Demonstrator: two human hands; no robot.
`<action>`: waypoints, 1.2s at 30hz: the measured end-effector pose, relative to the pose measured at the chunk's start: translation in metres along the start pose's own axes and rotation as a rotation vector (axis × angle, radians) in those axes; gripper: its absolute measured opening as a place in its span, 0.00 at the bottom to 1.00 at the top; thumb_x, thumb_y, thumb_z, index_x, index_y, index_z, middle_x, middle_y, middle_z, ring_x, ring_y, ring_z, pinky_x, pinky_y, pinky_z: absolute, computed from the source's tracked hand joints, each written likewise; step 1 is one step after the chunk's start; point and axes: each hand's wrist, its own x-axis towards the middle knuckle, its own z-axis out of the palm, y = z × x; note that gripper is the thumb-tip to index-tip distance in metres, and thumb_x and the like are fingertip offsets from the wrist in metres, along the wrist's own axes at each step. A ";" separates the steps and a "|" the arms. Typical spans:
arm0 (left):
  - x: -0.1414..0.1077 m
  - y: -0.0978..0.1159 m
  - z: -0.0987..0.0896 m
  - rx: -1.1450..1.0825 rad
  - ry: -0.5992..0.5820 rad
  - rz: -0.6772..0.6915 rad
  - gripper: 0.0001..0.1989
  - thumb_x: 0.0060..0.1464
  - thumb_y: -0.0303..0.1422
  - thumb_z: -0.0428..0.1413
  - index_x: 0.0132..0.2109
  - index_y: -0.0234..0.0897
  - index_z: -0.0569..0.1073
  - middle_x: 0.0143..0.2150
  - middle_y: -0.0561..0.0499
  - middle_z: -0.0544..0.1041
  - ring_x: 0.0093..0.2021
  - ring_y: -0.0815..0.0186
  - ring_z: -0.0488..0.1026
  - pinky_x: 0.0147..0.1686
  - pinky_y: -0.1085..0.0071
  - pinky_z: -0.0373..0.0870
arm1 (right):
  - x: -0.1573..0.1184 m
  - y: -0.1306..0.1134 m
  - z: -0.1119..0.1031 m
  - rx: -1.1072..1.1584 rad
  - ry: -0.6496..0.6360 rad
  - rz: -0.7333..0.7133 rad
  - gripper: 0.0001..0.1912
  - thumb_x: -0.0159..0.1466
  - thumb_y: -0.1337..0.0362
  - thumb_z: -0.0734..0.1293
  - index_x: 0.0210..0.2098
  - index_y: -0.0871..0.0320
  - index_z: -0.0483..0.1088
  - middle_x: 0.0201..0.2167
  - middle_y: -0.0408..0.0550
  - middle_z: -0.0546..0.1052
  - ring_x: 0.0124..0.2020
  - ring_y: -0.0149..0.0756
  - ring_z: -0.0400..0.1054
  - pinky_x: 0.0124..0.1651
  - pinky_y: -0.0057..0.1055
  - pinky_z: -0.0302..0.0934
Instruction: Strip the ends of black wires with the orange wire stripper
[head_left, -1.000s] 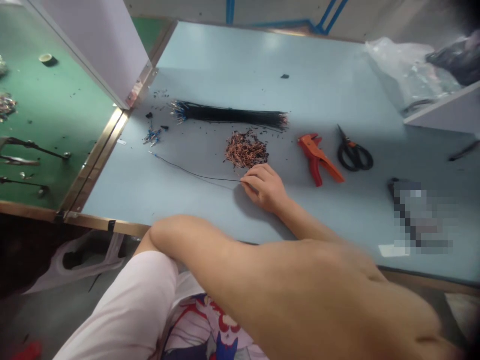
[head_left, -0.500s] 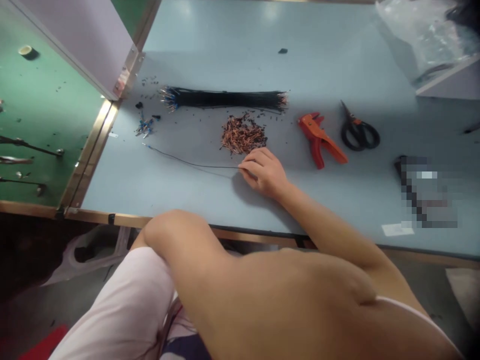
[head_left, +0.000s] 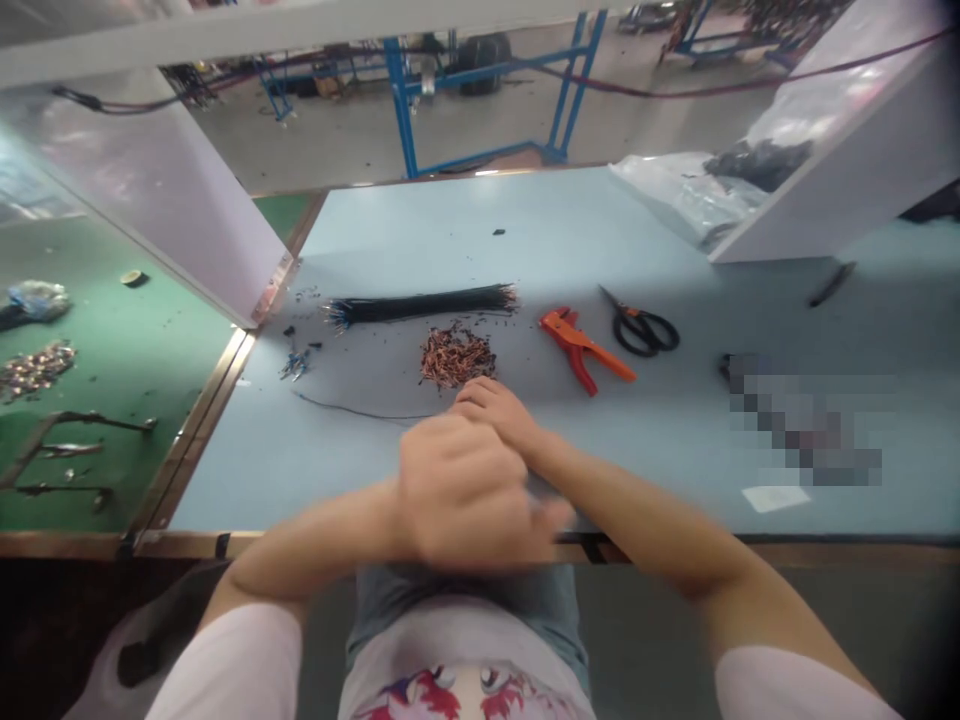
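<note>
My right hand rests on the table just below a heap of copper-coloured bits, its fingers closed on the end of a thin black wire. The wire stretches left across the table to a small blue-tipped end. In front of the right hand, nearer to me, is my left hand, raised and smeared by motion. Its back faces me, its fingers curl out of sight, and whatever it may hold is hidden. Behind the heap lies a bundle of black wires with blue terminals at the left and copper ends at the right.
Orange-red wire strippers and black-handled scissors lie right of the heap. Loose blue terminals sit at the left. Farther right are a pixelated object and a white paper. White panels flank the table.
My view has lifted, bringing the floor and blue frames behind the table into sight. The left arm, earlier close to the camera, has come down in front of the right hand, which still holds the wire.
</note>
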 end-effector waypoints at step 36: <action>-0.075 -0.107 0.072 -0.067 0.034 -0.389 0.04 0.55 0.28 0.54 0.35 0.36 0.74 0.27 0.54 0.74 0.26 0.74 0.67 0.31 0.77 0.63 | 0.002 0.001 0.000 0.255 0.184 0.333 0.06 0.60 0.65 0.65 0.37 0.58 0.68 0.34 0.50 0.74 0.38 0.39 0.66 0.45 0.39 0.62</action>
